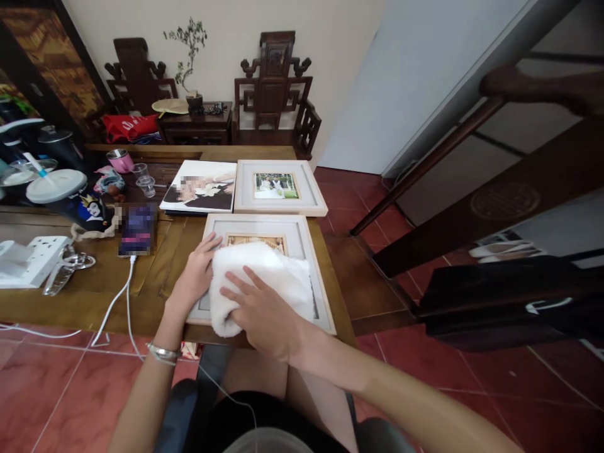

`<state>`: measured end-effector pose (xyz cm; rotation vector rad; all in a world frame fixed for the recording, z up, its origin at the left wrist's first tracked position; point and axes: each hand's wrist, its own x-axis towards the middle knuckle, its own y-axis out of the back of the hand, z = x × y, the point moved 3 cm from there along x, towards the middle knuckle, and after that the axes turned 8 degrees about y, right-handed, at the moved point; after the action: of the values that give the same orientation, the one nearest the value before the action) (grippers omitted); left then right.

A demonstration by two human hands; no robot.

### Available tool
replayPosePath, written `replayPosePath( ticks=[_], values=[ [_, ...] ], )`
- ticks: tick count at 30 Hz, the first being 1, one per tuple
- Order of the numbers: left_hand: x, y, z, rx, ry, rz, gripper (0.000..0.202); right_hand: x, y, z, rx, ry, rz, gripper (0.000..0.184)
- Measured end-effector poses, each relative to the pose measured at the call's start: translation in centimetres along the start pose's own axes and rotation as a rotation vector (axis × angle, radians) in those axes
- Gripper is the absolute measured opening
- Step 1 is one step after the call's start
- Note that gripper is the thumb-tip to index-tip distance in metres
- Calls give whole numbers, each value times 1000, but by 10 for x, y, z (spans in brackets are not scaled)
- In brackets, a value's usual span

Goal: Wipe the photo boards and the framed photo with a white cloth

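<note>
A light wooden picture frame (306, 242) lies flat on the wooden table (99, 283) right in front of me. A white towel (271, 274) lies bunched on its glass. My right hand (264, 311) presses flat on the towel's near left part, fingers spread. My left hand (195, 274) rests on the frame's left edge, fingers curled against the towel's side. A silver bracelet (163, 353) is on my left wrist.
Two more pictures lie further back: a frameless photo print (201, 185) and a white-framed photo (279, 187). A phone (136, 229) with a white cable, a power strip (31, 259), cups and clutter sit at left. Dark carved chairs stand behind; a dark wooden railing (472, 207) is at right.
</note>
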<state>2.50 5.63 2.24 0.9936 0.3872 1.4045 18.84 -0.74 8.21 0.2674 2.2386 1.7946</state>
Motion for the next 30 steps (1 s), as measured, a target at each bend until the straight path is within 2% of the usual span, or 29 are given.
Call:
replayPosePath(
  ticks=[3,9,12,15,18,22,24,27,30],
  values=[
    [-2,0,-1,7,-17,24,45,-19,-2,0,-7,-45,9,25],
    [-3,-4,-4,2,-27,41,51,-102,-7,18,-117,-214,149,34],
    [-2,-4,-4,-18,-27,49,51,-125,-13,20,-162,-244,189,35],
    [-2,-6,-5,-24,-14,43,53,-117,-20,9,-140,-196,236,29],
    [-2,-6,-5,-13,-12,54,51,-83,-26,-8,-87,-107,281,17],
    [-2,-4,-5,3,-9,50,47,-33,-31,-23,-36,-4,260,24],
    [-1,-3,-5,-12,-9,38,46,-23,-33,-24,-47,-10,254,27],
    [-1,-1,-4,-23,-20,38,48,-41,-37,-21,-52,-58,288,24],
    [-2,0,-4,-24,-27,22,49,-86,-38,-17,-127,-126,342,18]
  ],
)
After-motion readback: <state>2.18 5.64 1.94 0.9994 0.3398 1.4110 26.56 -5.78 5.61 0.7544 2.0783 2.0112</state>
